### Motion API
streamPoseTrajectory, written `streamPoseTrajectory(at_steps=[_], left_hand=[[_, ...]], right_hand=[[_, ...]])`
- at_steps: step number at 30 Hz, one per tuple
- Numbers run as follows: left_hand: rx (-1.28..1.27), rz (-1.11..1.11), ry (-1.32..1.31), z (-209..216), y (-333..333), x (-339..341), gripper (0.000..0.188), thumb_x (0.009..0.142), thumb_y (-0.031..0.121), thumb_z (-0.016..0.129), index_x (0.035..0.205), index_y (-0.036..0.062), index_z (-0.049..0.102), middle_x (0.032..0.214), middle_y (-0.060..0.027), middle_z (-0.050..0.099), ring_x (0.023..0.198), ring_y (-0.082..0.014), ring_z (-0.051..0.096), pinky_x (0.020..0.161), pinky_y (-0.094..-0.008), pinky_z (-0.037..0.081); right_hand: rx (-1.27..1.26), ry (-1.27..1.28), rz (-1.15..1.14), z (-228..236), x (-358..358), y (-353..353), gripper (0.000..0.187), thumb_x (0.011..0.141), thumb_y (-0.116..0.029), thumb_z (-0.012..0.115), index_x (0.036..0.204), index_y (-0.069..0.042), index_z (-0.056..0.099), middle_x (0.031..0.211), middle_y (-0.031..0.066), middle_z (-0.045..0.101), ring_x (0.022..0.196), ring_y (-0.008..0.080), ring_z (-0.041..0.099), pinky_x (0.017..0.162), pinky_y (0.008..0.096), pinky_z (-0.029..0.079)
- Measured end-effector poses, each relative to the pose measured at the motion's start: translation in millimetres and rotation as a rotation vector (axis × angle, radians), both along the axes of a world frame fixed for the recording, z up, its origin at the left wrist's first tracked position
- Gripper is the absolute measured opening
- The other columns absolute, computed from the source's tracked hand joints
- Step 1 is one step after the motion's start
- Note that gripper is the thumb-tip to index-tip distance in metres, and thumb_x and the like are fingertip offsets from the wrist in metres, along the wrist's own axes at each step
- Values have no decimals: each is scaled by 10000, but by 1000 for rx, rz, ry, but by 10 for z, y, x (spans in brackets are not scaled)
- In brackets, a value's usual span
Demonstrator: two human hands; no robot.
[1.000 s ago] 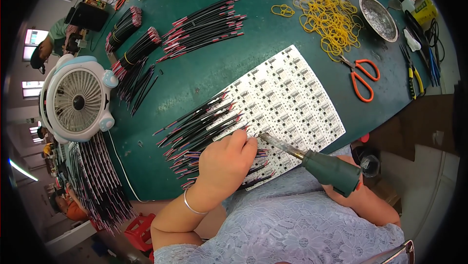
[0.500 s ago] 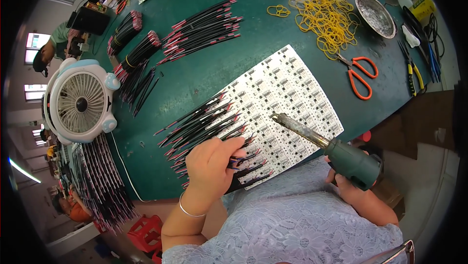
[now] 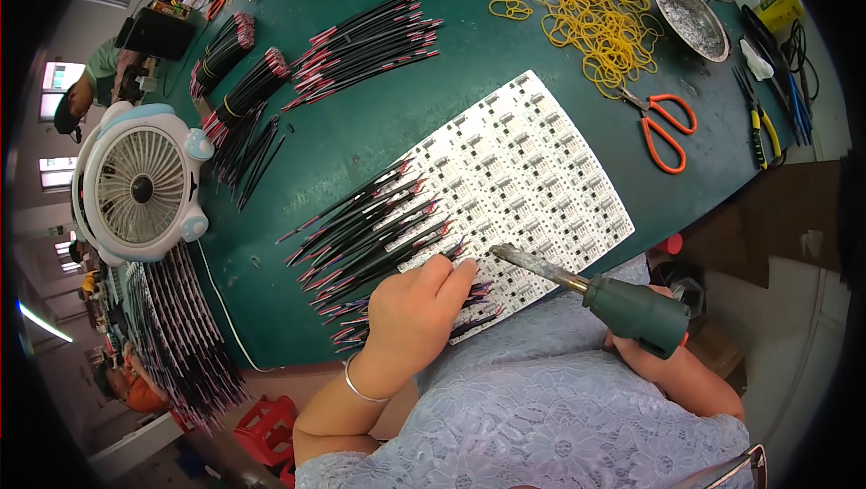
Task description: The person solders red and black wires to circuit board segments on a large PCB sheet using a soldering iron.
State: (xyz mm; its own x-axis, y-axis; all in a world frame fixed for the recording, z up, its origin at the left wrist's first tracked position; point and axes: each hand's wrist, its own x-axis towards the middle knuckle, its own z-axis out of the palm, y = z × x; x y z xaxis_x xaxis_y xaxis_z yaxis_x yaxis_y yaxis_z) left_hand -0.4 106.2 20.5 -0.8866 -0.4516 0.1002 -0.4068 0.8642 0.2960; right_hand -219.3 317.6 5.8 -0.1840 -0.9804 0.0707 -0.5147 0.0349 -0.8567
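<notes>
A white sheet of small circuit boards point(image 3: 541, 164) lies slanted on the green table. Rows of black wires with red ends point(image 3: 361, 218) lie across its left edge, their tips on the boards. Over the lower rows is my left hand point(image 3: 419, 309), thumb and forefinger pinched near the wire tips; its fingers hide what they grip. My right hand point(image 3: 631, 355) is wrapped round the green handle of a soldering iron point(image 3: 636, 313). The iron's metal tip points left, over the boards, just right of my left fingertips.
Yellow rubber bands point(image 3: 595, 20), orange-handled scissors point(image 3: 667, 128), a metal bowl point(image 3: 690, 20) and pliers point(image 3: 758, 119) lie at the right. Wire bundles point(image 3: 248, 92) and loose wires point(image 3: 365, 47) lie at the back left. A white fan point(image 3: 140, 187) stands at the left edge.
My left hand has shifted right, toward the boards, its fingertips now further over the sheet. The soldering iron has moved slightly left and its tip a little lower, closer to those fingers.
</notes>
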Motion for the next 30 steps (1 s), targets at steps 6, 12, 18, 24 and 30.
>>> streamPoseTrajectory(at_steps=[6, 12, 18, 24, 30], left_hand=[[-9, 6, 13, 1, -11, -11, 291, 687, 52, 627, 975, 82, 651, 736, -37, 487, 539, -195, 519, 461, -317, 418], [15, -43, 4, 28, -80, -30, 228, 745, 86, 610, 970, 67, 639, 746, -42, 465, 562, -177, 531, 474, -307, 428], [44, -12, 16, 24, -81, -49, 285, 673, 14, 629, 944, 94, 663, 735, -35, 503, 563, -211, 536, 490, -327, 430], [30, -22, -16, 63, -80, -78, 258, 687, 24, 616, 931, 93, 662, 731, -35, 499, 560, -211, 534, 490, -326, 430], [29, -27, 6, 16, -78, -51, 284, 670, 22, 609, 938, 93, 670, 746, -30, 525, 565, -203, 540, 490, -314, 431]], right_hand=[[-73, 78, 61, 82, -5, -133, 254, 760, -49, 622, 1010, -8, 646, 884, 83, 657, 787, 238, 621, 781, 357, 432], [-27, 134, 60, 40, 10, -118, 295, 671, -67, 698, 965, -70, 677, 982, 100, 667, 901, 305, 611, 800, 377, 480], [-49, 152, 84, 28, 9, -119, 286, 662, -85, 693, 947, -78, 676, 951, 102, 660, 876, 296, 600, 760, 373, 487], [-60, 108, 110, -25, -31, -65, 230, 768, -70, 616, 993, -35, 648, 941, 97, 663, 712, 257, 620, 700, 388, 469], [-86, -22, 1, 27, 23, -104, 213, 814, -76, 576, 1002, 14, 616, 800, 96, 624, 560, 178, 605, 540, 305, 473]])
